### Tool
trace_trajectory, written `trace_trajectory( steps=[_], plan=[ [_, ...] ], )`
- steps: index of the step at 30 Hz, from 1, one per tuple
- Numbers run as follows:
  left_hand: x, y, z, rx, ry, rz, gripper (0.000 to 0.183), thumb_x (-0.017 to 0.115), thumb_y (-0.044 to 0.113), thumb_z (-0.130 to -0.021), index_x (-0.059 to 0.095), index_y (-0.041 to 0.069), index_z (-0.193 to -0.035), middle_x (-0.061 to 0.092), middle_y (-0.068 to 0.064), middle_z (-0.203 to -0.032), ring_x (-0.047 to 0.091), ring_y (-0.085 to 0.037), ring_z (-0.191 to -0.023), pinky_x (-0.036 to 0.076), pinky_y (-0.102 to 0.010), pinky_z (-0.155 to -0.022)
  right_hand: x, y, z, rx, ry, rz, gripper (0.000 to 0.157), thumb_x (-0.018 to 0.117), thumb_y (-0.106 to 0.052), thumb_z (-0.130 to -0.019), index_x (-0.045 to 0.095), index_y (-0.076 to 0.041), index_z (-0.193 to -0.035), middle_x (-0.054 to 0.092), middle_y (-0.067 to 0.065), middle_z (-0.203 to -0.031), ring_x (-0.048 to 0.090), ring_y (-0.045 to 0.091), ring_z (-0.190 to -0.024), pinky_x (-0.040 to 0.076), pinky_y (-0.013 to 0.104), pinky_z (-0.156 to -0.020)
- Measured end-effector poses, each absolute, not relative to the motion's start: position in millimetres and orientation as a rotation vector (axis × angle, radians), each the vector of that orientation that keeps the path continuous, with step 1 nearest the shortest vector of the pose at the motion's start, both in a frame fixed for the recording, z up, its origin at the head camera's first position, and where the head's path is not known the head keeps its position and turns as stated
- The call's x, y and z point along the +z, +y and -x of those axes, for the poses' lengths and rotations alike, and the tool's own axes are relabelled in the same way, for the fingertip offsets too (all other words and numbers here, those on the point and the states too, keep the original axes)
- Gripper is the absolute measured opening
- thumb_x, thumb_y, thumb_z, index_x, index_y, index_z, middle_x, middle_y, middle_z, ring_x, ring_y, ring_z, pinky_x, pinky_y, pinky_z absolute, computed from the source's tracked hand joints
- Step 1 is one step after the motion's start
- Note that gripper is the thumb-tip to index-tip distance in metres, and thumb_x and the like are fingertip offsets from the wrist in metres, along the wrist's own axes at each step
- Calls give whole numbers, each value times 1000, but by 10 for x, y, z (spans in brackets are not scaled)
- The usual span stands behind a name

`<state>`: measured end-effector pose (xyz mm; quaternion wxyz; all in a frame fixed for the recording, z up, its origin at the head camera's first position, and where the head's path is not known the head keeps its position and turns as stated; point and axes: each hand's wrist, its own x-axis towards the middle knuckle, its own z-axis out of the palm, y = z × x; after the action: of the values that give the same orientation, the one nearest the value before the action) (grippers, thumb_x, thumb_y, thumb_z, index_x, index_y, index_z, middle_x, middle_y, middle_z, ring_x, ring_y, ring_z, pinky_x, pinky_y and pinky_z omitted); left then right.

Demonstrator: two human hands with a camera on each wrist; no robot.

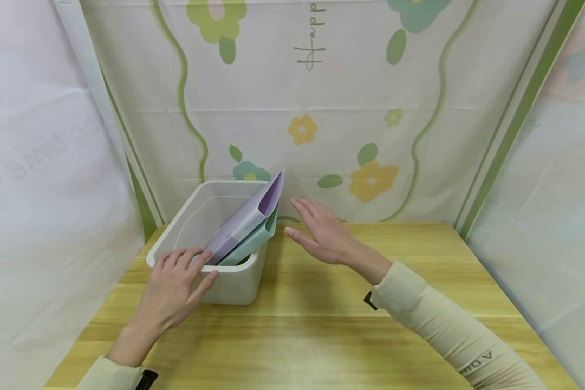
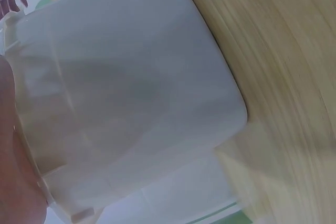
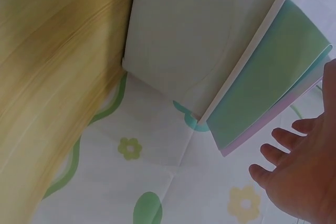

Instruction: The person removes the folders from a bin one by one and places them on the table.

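Observation:
A white plastic bin (image 1: 234, 284) stands on the table, holding a purple binder (image 1: 246, 219) and a mint-green binder (image 1: 251, 244). Both lean out over its right side, the purple one on top. My left hand (image 1: 175, 287) rests on the near rim with its fingers spread, fingertips just past the edge and thumb along the outside. To the right of the binders, my right hand (image 1: 326, 233) is held in the air, fingers extended and palm turned toward them. In the right wrist view, the green binder (image 3: 273, 72) shows its broad face, and the hand (image 3: 302, 166) is apart from it.
The wood-grain table (image 1: 351, 330) extends to the right of the bin and in front of it. A white cloth with printed flowers (image 1: 292, 92) hangs behind, close to the bin's back. Pale cloth sides (image 1: 34, 195) flank the table.

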<state>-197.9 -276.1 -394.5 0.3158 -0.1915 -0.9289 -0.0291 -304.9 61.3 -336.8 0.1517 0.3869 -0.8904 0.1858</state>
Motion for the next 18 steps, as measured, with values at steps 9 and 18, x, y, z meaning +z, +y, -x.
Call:
trace_trajectory(
  steps=[9,18],
  plan=[
    [-3969,-2768,1974,-51,-2440,484,49,50,54,-89,60,15,-115,59,-6,-109,53,-32,-102,33,-51,-92,-3362,542,3020,573,-2564,-1120,71,26,-60,-95,19,-13,-149,24,5,-152,22,24,-140,17,43,-111],
    [-3978,-2775,1972,-42,-2421,480,41,51,54,-88,53,13,-91,54,-2,-87,51,-26,-78,35,-45,-74,-3330,467,2977,617,-2533,-1136,68,27,-59,-96,19,-17,-149,27,2,-151,24,20,-139,20,39,-111]
  ],
)
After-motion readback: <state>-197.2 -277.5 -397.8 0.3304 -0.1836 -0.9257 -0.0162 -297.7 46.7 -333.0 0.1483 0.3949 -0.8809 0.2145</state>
